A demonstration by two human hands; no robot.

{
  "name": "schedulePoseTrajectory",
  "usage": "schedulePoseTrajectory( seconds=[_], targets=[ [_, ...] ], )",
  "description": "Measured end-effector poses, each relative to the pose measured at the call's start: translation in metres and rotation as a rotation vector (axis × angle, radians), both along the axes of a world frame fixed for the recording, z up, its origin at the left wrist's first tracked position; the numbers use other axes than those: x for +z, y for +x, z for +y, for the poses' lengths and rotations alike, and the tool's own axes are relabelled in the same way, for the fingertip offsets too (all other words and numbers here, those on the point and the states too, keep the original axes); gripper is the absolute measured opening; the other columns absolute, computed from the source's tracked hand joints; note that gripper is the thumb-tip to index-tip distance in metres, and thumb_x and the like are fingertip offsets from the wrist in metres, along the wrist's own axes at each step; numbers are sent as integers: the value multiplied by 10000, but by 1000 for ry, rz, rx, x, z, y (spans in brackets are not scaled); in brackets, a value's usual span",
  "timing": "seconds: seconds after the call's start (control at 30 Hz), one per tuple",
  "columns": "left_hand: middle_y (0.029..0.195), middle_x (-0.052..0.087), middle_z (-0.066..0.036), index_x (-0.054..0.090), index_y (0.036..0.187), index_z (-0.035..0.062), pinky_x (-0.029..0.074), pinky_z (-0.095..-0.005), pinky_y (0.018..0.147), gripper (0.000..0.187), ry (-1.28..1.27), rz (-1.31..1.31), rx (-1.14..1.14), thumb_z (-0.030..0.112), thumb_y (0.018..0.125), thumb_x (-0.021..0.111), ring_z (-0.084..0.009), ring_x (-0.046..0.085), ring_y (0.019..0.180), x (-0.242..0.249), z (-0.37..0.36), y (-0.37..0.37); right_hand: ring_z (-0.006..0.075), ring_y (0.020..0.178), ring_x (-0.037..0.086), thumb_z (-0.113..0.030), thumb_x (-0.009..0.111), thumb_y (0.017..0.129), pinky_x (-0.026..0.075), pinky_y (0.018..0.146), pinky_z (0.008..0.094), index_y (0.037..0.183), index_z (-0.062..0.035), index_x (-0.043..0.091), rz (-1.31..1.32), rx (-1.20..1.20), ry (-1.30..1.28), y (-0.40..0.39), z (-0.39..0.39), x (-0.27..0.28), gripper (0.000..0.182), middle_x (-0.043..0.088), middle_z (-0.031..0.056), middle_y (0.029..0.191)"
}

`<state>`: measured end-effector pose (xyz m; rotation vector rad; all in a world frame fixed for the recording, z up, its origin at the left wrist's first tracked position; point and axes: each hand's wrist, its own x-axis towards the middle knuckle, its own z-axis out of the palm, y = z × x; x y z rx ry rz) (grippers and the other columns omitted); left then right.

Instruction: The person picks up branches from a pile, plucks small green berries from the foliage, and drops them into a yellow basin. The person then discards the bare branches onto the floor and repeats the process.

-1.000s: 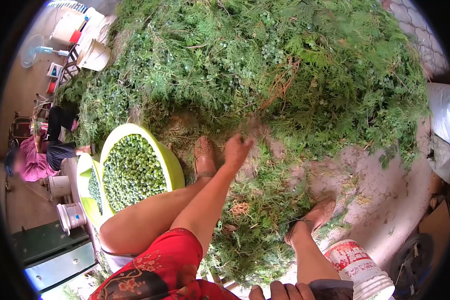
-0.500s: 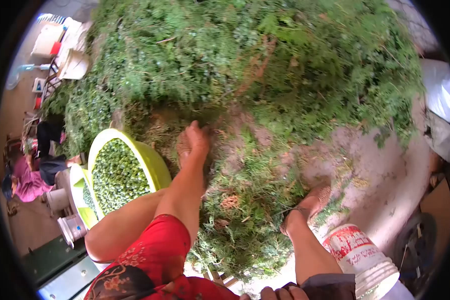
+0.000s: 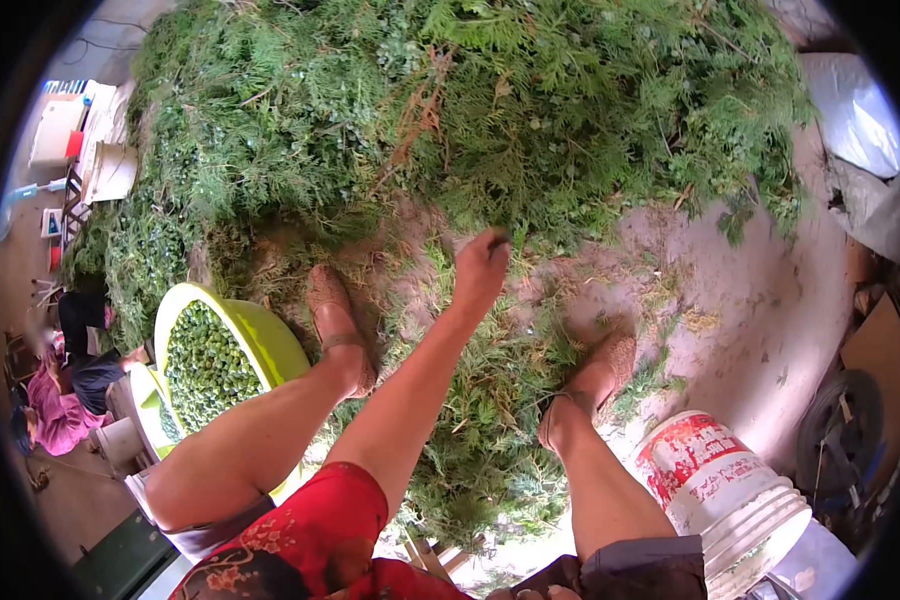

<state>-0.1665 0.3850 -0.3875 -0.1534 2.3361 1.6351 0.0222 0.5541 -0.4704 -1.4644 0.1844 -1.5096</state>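
My left hand [image 3: 482, 268] reaches out over the ground from a red sleeve, its fingers closed. A small dark thing shows at the fingertips, too blurred to make out. Just beyond lies a big heap of cut green branches [image 3: 590, 130]. Loose sprigs [image 3: 480, 420] cover the ground between my feet. Only a few fingers of my right hand [image 3: 535, 593] show at the bottom edge, by my dark shorts; what they do is hidden. To the left, a yellow-green tub [image 3: 290, 345] is filled with small green berries [image 3: 205, 365].
A white and red bucket [image 3: 695, 470] leans at the lower right. White bags [image 3: 855, 115] and a dark wheel [image 3: 840, 430] are at the far right. At the left are a seated person in pink [image 3: 60, 410] and a white bucket [image 3: 112, 172].
My left hand has moved right, away from the dark gap under the heap, and my left foot now shows. The view has shifted, and less of my right hand is visible.
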Motion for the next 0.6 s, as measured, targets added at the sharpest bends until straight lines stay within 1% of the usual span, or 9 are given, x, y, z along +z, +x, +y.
schedulePoseTrajectory(
  seconds=[0.03,0.1,0.13,0.2,0.3,0.43,0.5,0.53,0.6],
  targets=[
    [737,575,-68,566,979,16,464,-340,523,284,-1,-7,-8,274,863,586,-207,580,612,-5,8,-6,312,727,519,-160,511,855,424,698,421,959,-3,544,-9,-4,-3,3,1,-5,191,535,167,810],
    [821,614,-160,547,1058,42,466,-423,639,281,-514,310,-139,230,852,576,-327,599,700,-10,21,-17,315,724,518,-162,511,857,424,694,421,954,0,545,-22,-12,-6,9,3,-14,192,534,170,807],
    [821,614,-160,547,1058,42,466,-423,639,281,-512,307,-146,230,852,576,-327,599,700,-10,24,-18,317,722,518,-163,510,857,423,692,421,951,1,545,-29,-14,-7,12,5,-18,192,534,171,805],
    [922,610,-205,532,1113,110,469,-441,720,293,-600,85,-245,192,835,570,-391,580,833,-12,28,-19,320,719,516,-165,510,859,423,688,422,946,4,545,-38,-19,-10,15,7,-23,193,534,173,802],
    [925,609,-197,535,1117,120,474,-433,726,288,-635,-9,-275,209,845,559,-379,588,839,-12,13,-5,325,715,515,-167,509,862,422,681,422,939,8,545,-38,-24,-17,-4,2,2,195,534,177,797],
    [928,612,-186,548,1084,116,473,-434,704,261,-733,-223,-325,218,844,559,-367,593,837,11,-5,30,332,709,512,-171,508,865,420,673,423,929,13,546,-48,-25,-30,3,-7,-14,198,534,181,790],
    [891,620,-169,555,1040,99,472,-436,682,235,-628,-100,-194,223,840,563,-347,599,811,16,-4,40,335,706,511,-173,508,867,420,669,424,924,16,546,-59,-22,-37,0,-6,-9,201,534,184,786],
    [891,620,-169,555,1040,99,472,-436,682,235,-627,-104,-196,223,840,563,-347,599,811,16,1,39,336,704,511,-174,508,868,420,667,424,921,17,546,-66,-19,-39,-1,-5,-6,202,534,185,785],
    [880,618,-159,531,1064,100,474,-432,668,255,-500,132,-216,222,843,560,-339,599,789,13,24,28,340,701,510,-175,507,869,419,663,425,916,20,546,-76,-13,-38,-1,-1,-8,205,534,187,781]
  ],
)
